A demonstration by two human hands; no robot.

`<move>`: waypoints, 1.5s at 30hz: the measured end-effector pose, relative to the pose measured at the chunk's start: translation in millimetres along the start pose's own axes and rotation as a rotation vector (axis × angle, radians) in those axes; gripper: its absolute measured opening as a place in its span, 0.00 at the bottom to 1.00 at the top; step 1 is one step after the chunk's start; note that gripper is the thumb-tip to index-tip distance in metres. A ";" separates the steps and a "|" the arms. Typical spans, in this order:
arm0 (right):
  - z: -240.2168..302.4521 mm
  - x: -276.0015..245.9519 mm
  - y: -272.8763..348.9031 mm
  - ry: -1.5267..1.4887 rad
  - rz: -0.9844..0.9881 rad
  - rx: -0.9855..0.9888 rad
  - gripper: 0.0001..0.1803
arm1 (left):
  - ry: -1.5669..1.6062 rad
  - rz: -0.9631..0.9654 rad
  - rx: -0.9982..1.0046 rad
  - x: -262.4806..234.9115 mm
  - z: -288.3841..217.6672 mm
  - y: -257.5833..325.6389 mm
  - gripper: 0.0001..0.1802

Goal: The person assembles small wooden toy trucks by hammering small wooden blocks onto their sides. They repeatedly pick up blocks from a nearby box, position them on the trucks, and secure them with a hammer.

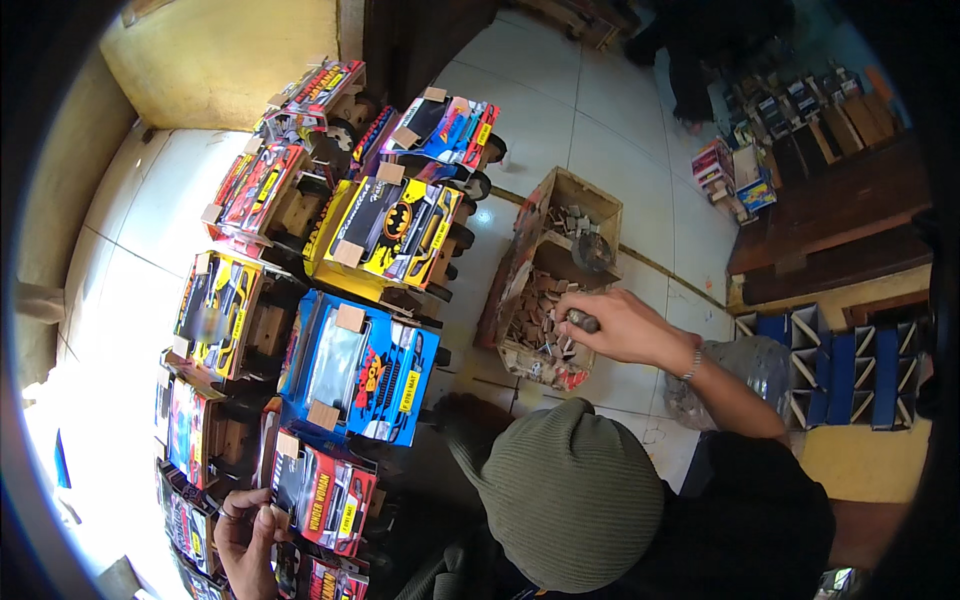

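My left hand (245,548) is closed, thumb and fingers pinching a small brown wooden piece (281,518) against the side of a red toy truck (338,500). Over a long wooden box (510,285), my right hand (632,328) is closed round a tool's dark, rounded handle (582,320); the tool's other end cannot be made out. Its fingertips are close to many small brown wooden pieces (535,300) in the box's near compartment. A blue toy truck (375,370) and a yellow and black one (395,230) stand beyond the red one, with small wooden blocks on their printed panels.
More toy trucks (222,312) stand in a row at the left. A round dark object (592,252) sits in the box. At the right are a clear plastic bag (745,375) and blue and white pieces (850,365). Olive ribbed knitwear (570,490) covers the lower middle.
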State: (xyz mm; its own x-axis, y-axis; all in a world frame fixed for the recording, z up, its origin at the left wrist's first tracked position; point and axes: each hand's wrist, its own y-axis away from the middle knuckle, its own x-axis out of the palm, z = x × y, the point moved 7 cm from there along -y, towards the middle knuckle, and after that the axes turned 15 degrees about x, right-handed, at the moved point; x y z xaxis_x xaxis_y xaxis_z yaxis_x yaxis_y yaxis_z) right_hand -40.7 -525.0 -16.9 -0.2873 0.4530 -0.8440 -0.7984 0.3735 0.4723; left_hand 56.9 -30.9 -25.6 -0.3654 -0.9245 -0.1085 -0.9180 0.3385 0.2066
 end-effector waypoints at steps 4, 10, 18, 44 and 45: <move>-55.0 47.4 -30.4 0.215 -0.004 0.229 0.15 | 0.004 -0.038 -0.009 -1.2 -1.1 2.3 0.09; -85.2 81.1 -48.4 0.356 0.121 0.214 0.20 | -0.073 -0.066 -0.021 -1.1 -6.2 7.5 0.10; -81.4 78.8 -57.4 0.194 -0.010 0.216 0.24 | -0.128 -0.084 -0.039 2.0 -12.5 7.9 0.11; 175.0 -88.2 40.1 -0.779 0.161 -0.701 0.10 | 0.016 0.292 0.427 84.1 -139.4 -10.1 0.33; 197.7 -92.4 49.6 -0.782 0.199 -0.834 0.10 | 0.177 0.268 0.426 90.4 -143.7 -10.6 0.32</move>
State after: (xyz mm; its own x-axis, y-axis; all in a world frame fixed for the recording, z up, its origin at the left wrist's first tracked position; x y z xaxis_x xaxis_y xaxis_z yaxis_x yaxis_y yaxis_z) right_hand 50.9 -388.3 134.8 -0.2738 0.9291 -0.2486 -0.9604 -0.2779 0.0189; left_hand 55.7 -143.2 102.1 -0.5982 -0.7985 0.0676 -0.7906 0.5743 -0.2127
